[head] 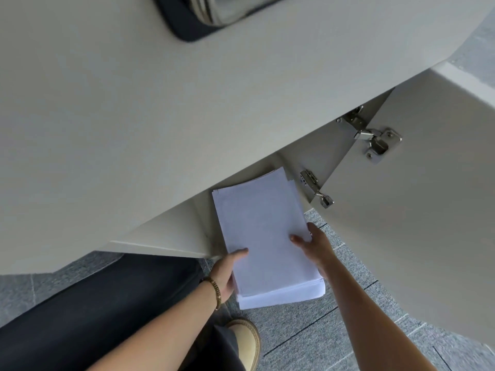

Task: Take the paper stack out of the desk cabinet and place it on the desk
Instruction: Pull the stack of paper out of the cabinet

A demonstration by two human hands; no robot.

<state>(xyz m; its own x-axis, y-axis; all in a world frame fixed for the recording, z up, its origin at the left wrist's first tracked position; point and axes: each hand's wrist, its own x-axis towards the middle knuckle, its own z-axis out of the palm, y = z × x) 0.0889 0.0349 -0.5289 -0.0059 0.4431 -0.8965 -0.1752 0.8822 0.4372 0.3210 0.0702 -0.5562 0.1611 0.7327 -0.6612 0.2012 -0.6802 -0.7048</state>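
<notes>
A thick white paper stack (pixel 263 236) sticks out of the open desk cabinet (pixel 171 234) under the beige desk (pixel 134 116). Its near end hangs over the carpet; its far end is still under the desk edge. My left hand (pixel 227 274) grips the stack's left side, thumb on top, a beaded bracelet on the wrist. My right hand (pixel 312 245) grips the right side, thumb on top and fingers hidden beneath.
The cabinet door (pixel 417 210) stands swung open to the right, with two metal hinges (pixel 375 140) on its inner face. A dark cable slot (pixel 187 25) lies in the desk's far part. My dark-trousered leg (pixel 107 303) and tan shoe (pixel 249 341) rest on grey carpet.
</notes>
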